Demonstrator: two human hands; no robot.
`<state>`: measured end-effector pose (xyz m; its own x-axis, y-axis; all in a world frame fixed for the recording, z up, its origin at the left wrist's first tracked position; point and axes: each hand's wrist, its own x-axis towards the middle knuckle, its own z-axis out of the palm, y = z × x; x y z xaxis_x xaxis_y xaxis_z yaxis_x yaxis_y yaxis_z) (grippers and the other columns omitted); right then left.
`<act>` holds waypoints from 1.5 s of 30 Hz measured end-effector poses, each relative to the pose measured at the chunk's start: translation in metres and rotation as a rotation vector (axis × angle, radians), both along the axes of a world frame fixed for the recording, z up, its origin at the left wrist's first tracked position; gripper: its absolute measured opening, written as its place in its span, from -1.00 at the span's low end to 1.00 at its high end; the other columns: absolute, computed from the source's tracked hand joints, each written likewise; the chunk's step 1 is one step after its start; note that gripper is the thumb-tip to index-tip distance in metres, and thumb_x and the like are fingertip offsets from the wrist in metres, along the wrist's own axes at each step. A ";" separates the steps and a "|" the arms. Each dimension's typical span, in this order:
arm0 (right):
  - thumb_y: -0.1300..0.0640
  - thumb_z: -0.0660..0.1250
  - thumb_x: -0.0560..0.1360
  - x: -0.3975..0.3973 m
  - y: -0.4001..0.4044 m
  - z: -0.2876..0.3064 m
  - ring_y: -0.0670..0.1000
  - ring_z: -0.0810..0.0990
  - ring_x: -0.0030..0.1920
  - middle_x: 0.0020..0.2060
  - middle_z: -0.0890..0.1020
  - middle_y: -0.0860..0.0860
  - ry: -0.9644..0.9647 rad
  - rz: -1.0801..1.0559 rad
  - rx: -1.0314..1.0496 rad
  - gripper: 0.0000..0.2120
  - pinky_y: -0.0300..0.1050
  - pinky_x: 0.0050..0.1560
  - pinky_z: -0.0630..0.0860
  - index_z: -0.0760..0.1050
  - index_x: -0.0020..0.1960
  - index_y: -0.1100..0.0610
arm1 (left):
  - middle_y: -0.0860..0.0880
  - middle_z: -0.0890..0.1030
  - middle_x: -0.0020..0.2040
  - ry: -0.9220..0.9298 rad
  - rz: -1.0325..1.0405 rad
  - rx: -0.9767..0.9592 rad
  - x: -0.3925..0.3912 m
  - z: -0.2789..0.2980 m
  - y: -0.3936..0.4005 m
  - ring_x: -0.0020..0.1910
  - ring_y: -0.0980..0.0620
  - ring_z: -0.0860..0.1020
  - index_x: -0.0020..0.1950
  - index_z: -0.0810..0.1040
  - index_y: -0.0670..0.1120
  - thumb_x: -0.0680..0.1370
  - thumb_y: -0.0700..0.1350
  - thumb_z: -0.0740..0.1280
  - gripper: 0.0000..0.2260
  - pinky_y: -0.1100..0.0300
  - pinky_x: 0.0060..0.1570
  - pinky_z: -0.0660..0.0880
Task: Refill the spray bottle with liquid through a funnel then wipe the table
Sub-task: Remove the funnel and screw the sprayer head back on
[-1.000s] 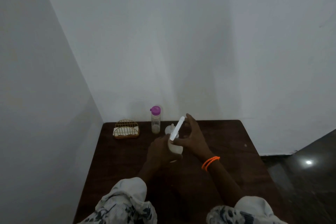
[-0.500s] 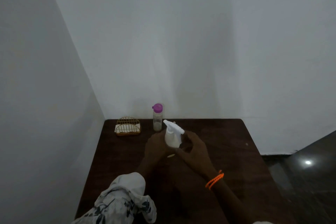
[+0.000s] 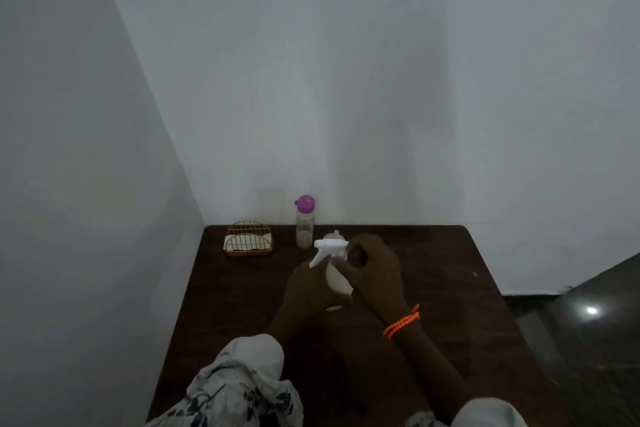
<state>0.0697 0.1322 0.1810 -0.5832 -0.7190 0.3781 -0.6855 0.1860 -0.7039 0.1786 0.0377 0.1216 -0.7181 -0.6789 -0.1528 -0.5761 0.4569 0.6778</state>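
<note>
Both hands — left, right — grip spray bottle mid-table, far from edges.

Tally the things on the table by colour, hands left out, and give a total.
White: 2, the spray bottle and a white thing behind it, too hidden to name
Clear with a purple cap: 1, the bottle
Gold wire: 1, the holder
Total: 4

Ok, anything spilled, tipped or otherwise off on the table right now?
Nothing stands out. Both hands hold the white spray bottle at its body and trigger head. The purple-capped bottle and the wire holder stand upright, and no spill shows on the dim table.
</note>
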 end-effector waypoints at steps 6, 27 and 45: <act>-0.01 0.61 0.29 -0.026 -0.005 0.004 -0.14 0.54 0.05 0.05 0.62 -0.07 0.046 0.141 0.089 -0.48 -0.22 -0.02 0.53 0.59 0.21 0.05 | 0.03 0.50 0.36 -0.031 -0.046 -0.065 -0.002 -0.002 -0.001 0.31 0.04 0.46 0.47 0.35 0.12 0.29 0.27 0.57 -0.18 0.15 0.24 0.44; 0.00 0.56 0.37 -0.038 -0.008 -0.004 -0.10 0.69 -0.20 -0.13 0.72 -0.03 -0.236 0.312 0.309 -0.69 -0.14 -0.20 0.63 0.67 0.09 0.00 | 0.03 0.61 0.31 -0.003 -0.041 -0.005 -0.003 0.002 -0.009 0.25 0.07 0.58 0.42 0.47 0.01 0.25 0.24 0.61 -0.19 0.09 0.20 0.57; 0.11 0.60 0.36 -0.014 -0.012 -0.020 -0.11 0.62 -0.06 -0.07 0.64 -0.05 -0.234 0.113 0.068 -0.73 -0.29 -0.09 0.57 0.63 0.00 -0.08 | 0.04 0.63 0.25 0.036 0.026 -0.066 -0.005 0.011 -0.001 0.19 0.07 0.60 0.38 0.50 0.02 0.26 0.23 0.61 -0.24 0.13 0.14 0.58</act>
